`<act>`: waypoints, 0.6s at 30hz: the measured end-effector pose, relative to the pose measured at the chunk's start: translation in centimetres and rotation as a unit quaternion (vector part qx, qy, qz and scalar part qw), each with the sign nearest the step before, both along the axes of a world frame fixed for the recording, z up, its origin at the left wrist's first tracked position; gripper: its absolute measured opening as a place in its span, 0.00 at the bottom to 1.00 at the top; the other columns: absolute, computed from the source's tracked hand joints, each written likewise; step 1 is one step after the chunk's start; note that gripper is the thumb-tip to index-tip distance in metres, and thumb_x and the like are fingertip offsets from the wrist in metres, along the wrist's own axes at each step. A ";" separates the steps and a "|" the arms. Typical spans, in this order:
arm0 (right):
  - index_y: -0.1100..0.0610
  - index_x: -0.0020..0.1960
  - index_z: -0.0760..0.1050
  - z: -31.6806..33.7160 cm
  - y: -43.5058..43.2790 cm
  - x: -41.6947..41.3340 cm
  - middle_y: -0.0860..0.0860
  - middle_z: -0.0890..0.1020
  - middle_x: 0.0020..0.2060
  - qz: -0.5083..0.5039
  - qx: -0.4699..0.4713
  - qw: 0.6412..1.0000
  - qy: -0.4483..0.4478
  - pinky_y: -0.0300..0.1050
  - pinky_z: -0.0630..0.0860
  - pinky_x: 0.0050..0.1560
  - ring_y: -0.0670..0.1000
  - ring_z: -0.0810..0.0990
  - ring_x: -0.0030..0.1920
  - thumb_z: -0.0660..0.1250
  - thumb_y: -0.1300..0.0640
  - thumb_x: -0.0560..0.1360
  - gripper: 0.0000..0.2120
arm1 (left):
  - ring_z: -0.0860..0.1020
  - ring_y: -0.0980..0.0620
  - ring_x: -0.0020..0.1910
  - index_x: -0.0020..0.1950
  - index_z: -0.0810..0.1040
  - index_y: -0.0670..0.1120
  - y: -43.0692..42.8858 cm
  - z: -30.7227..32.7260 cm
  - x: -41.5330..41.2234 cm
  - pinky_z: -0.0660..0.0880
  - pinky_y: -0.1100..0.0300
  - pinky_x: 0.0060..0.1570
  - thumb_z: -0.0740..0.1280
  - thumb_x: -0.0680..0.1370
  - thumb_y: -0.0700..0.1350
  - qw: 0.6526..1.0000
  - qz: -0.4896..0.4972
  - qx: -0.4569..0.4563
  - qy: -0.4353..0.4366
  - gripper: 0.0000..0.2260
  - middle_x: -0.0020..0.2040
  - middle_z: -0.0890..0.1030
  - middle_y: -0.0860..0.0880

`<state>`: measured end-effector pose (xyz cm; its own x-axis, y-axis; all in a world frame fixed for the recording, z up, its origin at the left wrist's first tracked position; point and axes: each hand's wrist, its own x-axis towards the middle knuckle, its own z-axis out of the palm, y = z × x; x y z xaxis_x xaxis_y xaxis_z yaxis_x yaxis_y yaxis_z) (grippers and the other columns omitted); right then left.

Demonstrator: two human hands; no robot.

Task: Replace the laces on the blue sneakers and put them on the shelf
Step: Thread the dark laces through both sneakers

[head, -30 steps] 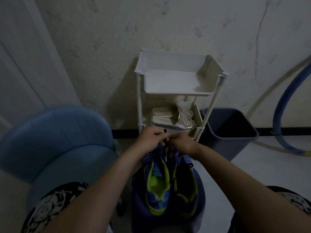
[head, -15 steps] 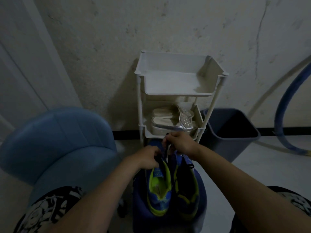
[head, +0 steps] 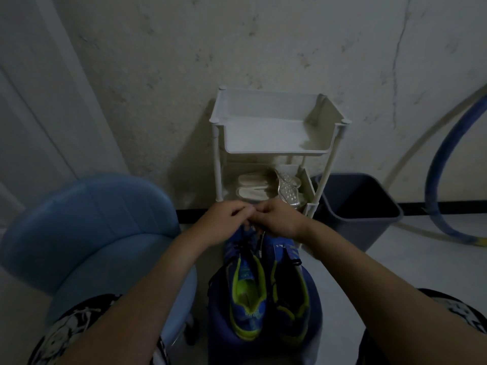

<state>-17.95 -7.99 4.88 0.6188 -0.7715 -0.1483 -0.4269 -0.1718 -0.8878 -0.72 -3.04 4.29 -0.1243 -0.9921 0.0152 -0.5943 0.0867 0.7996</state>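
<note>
Blue with lime lining, the blue sneakers (head: 246, 291) stand side by side, heels toward the camera, on a dark blue support (head: 217, 327) between the knees and just short of the shelf (head: 274, 152).

Hands: the left hand (head: 226, 219) and right hand (head: 279, 219) meet over the toe end of the sneaker on the person's left. Both have curled fingers, and I read them as pinching the lace (head: 243, 248) between them. The contact itself is hidden behind the knuckles. A thin strand with a pale tip hangs below the hands, between the two shoes.

Progress, as I judge it: lacing is under way on the left-side sneaker. Dark lace shows across its forward eyelets, but it is not drawn up toward the tongue. The right-side sneaker shows a dark loop near its collar, and the dim light does not let me tell whether it is fully threaded.

Outstanding: finish threading at least one shoe, confirm the other, then lift the pair onto the shelf. Its middle tier holds pale sandals (head: 253, 192), so the top tier looks the likelier destination. Neither sneaker is shelved.
</note>
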 end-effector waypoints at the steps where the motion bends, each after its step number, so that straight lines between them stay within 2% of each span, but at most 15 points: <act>1: 0.62 0.46 0.82 0.1 0.1 -0.1 0.54 0.77 0.30 0.014 -0.016 0.999 0.024 0.34 0.68 0.26 0.43 0.71 0.24 0.64 0.52 0.81 0.15 | 0.80 0.59 0.38 0.46 0.85 0.54 -0.1 -0.2 0.5 0.73 0.62 0.42 0.63 0.81 0.53 1.000 0.005 0.007 -0.015 0.12 0.37 0.83 0.53; 2: 0.60 0.45 0.82 0.2 0.1 -0.3 0.53 0.77 0.30 0.026 -0.029 0.998 0.046 0.33 0.68 0.28 0.42 0.71 0.24 0.64 0.52 0.81 0.14 | 0.79 0.56 0.36 0.42 0.85 0.51 -0.2 -0.2 0.9 0.72 0.59 0.41 0.64 0.80 0.55 0.999 0.013 0.014 -0.032 0.14 0.36 0.82 0.49; 4: 0.57 0.45 0.83 0.2 0.2 -0.5 0.51 0.78 0.30 0.042 -0.037 0.996 0.068 0.31 0.68 0.29 0.40 0.71 0.25 0.64 0.54 0.81 0.11 | 0.78 0.53 0.38 0.41 0.86 0.48 0.0 0.0 1.5 0.72 0.57 0.41 0.66 0.79 0.56 0.999 0.010 0.031 -0.043 0.15 0.38 0.83 0.44; 7: 0.58 0.47 0.83 0.0 0.0 -0.6 0.50 0.79 0.32 0.033 -0.052 0.995 0.082 0.31 0.69 0.29 0.40 0.73 0.26 0.65 0.55 0.81 0.11 | 0.81 0.57 0.44 0.39 0.86 0.51 0.5 0.6 1.8 0.75 0.60 0.47 0.69 0.78 0.50 0.998 -0.022 0.060 -0.022 0.10 0.40 0.85 0.52; 10: 0.54 0.46 0.84 -0.5 -0.4 -1.1 0.51 0.84 0.38 0.013 -0.081 0.987 0.136 0.34 0.75 0.39 0.45 0.80 0.36 0.65 0.53 0.80 0.10 | 0.80 0.62 0.41 0.39 0.85 0.49 0.7 0.7 2.4 0.73 0.68 0.41 0.68 0.78 0.50 0.995 -0.013 0.072 -0.061 0.11 0.38 0.83 0.60; 11: 0.54 0.47 0.84 -0.6 -0.7 -1.3 0.49 0.84 0.40 0.006 -0.090 0.983 0.160 0.37 0.76 0.43 0.46 0.81 0.40 0.65 0.52 0.80 0.11 | 0.79 0.63 0.39 0.38 0.85 0.49 0.7 0.7 2.7 0.71 0.67 0.40 0.68 0.78 0.49 0.994 -0.008 0.077 -0.076 0.11 0.36 0.82 0.61; 13: 0.54 0.49 0.84 -0.7 -1.0 -1.9 0.45 0.82 0.39 -0.007 -0.102 0.972 0.210 0.42 0.76 0.46 0.47 0.80 0.41 0.64 0.52 0.80 0.11 | 0.77 0.63 0.36 0.37 0.83 0.51 0.6 0.5 3.7 0.70 0.64 0.39 0.67 0.78 0.49 0.990 0.003 0.087 -0.109 0.11 0.34 0.81 0.59; 15: 0.56 0.52 0.84 -0.6 -1.2 -2.2 0.49 0.81 0.42 -0.019 -0.113 0.958 0.263 0.44 0.76 0.47 0.48 0.79 0.43 0.63 0.52 0.80 0.12 | 0.75 0.60 0.34 0.36 0.82 0.52 0.7 0.4 4.9 0.70 0.62 0.37 0.66 0.78 0.48 0.984 0.006 0.097 -0.149 0.12 0.32 0.79 0.58; 18: 0.58 0.56 0.81 -1.6 -1.9 -2.9 0.55 0.82 0.52 -0.038 -0.156 0.922 0.351 0.47 0.76 0.51 0.54 0.80 0.52 0.61 0.52 0.80 0.14 | 0.77 0.57 0.35 0.35 0.82 0.53 0.7 0.3 6.2 0.73 0.59 0.40 0.65 0.78 0.47 0.976 0.009 0.116 -0.182 0.13 0.33 0.79 0.56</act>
